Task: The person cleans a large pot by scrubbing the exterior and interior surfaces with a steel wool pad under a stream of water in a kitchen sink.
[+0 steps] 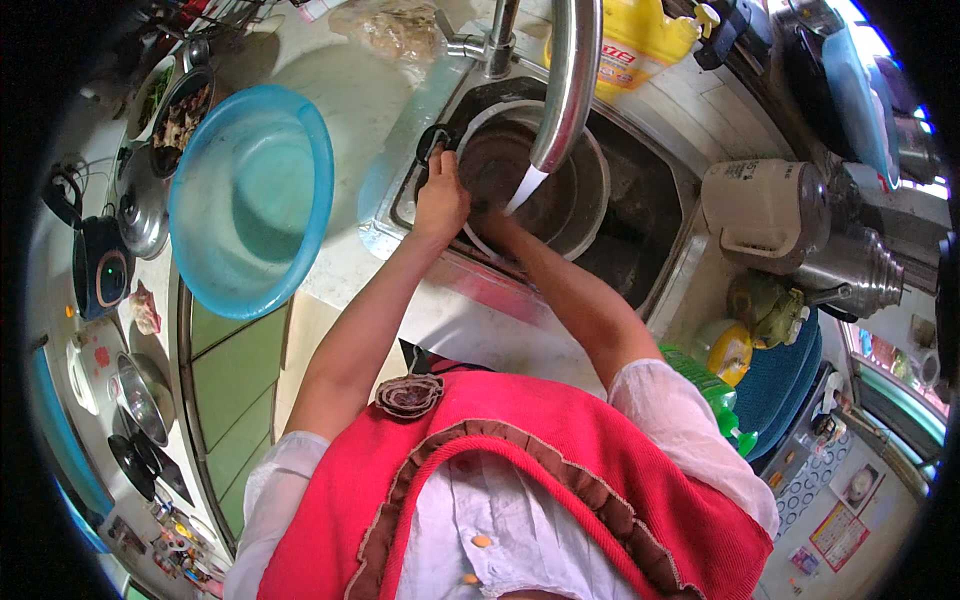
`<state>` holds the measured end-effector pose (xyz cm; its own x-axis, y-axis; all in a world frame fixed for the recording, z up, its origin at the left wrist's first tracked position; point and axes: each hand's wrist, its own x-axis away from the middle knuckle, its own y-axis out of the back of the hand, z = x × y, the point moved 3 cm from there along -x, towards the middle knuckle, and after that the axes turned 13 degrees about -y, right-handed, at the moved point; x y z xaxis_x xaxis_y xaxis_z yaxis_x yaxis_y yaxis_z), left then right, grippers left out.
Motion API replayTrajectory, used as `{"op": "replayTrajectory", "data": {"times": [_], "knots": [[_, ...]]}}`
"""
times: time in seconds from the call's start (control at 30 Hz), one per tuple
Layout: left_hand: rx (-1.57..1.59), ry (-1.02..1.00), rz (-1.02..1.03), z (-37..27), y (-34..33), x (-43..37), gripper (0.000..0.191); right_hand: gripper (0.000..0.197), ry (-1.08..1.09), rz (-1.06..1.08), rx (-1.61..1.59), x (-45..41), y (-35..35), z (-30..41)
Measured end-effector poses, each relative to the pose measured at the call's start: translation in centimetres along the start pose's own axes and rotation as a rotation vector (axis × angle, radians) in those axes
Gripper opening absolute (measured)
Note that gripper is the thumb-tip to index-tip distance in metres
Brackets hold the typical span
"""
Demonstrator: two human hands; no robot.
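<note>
A round metal pot (596, 225) stands in the sink (679, 247), under water running from the curved steel faucet (566, 82). Brownish water fills part of the pot. My left hand (444, 196) is at the pot's left side, its fingers on the black handle (435, 139); whether they close fully round it is hard to see. My right hand (499, 225) reaches over the near rim into the pot beside the stream, and its fingers are hidden in the dark water.
A blue plastic basin (274, 180) stands on the counter at left, near a pot lid (142, 202). A yellow detergent jug (637, 45) is behind the sink. At right are a beige kettle-like container (757, 210) and a green bottle (701, 382).
</note>
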<state>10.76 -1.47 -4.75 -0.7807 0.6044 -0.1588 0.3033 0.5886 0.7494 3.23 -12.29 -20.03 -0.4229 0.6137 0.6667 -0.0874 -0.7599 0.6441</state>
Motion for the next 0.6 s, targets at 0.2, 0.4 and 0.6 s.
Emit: {"op": "replayTrajectory", "data": {"times": [0.2, 0.4, 0.6], "knots": [[0.121, -0.026, -0.071, 1.8, 1.1, 1.2, 0.050, 0.043, 0.266, 0.399, -0.861, 9.3, 7.6, 6.8], [0.068, -0.038, 0.000, 2.3, 0.2, 1.8, 0.066, 0.041, 1.295, -0.212, -0.265, 10.8, 10.5, 14.1], [0.148, -0.050, -0.029, 0.7, 0.5, 1.2, 0.076, 0.031, 0.837, -0.357, -0.631, -2.3, 14.9, 7.8]]}}
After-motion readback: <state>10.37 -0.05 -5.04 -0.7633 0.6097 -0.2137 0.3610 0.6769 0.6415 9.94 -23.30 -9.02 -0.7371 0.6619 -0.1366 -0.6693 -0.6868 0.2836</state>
